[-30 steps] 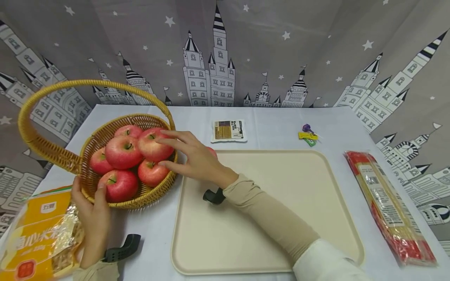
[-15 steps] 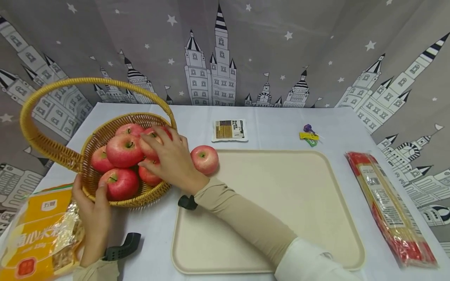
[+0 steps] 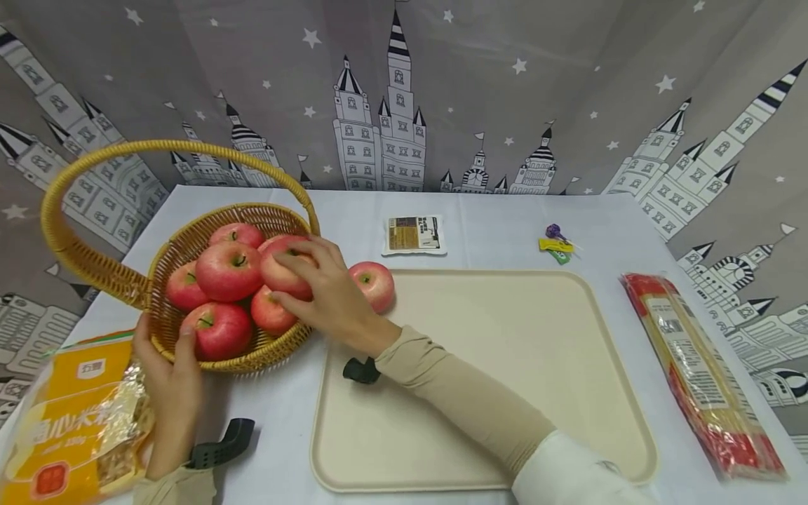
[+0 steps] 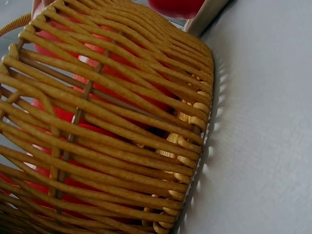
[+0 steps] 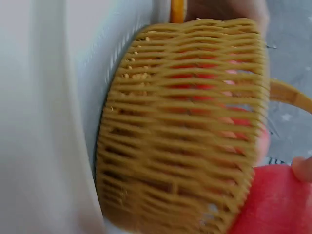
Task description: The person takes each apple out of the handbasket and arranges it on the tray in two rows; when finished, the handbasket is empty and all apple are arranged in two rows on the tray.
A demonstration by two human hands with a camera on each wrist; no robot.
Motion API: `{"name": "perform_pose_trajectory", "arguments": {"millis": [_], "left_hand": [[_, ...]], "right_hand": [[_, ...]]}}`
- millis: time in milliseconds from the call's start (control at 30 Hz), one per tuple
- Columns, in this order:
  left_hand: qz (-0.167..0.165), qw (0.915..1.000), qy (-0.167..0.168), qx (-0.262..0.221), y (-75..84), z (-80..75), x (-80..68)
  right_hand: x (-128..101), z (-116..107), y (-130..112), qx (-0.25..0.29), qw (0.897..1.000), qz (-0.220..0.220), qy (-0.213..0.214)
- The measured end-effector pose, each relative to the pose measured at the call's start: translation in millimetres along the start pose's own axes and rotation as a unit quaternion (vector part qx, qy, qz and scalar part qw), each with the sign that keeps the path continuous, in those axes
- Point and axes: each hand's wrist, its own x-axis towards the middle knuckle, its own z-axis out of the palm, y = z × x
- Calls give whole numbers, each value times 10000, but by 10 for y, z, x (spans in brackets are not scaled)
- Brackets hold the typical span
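Note:
A round wicker basket with a tall handle stands at the left of the table and holds several red apples. My left hand grips its near left rim, the thumb inside beside the front apple. At the basket's right side, my right hand holds an apple with its fingers and thumb round it. That apple sits higher than the one under it. Another apple lies at the far left corner of the beige tray. In both wrist views the woven basket wall fills much of the frame.
A yellow food bag lies left of my left hand. Behind the tray are a small flat packet and some wrapped candies. A long red-and-clear noodle pack lies right of the tray. A castle-print curtain hangs behind.
My right hand has moved left from beside the tray-corner apple to the basket, taken hold of an apple there, and shifted slightly back right with it. The left hand stays on the rim.

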Motion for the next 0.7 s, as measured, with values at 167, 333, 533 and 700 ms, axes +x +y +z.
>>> {"name": "perform_pose_trajectory", "arguments": {"millis": [167, 333, 533, 700], "left_hand": [[36, 10000, -36, -80, -6, 11, 9], [27, 10000, 10, -64, -6, 10, 7], [54, 10000, 13, -40, 0, 3, -2], [53, 10000, 14, -12, 4, -4, -1]], "right_hand": [[-138, -320, 186, 401, 9984, -216, 342], [-350, -682, 521, 538, 9967, -248, 559], [-711, -950, 895, 123, 9984, 258, 487], [-972, -992, 1065, -274, 9960, 781, -346]]}}
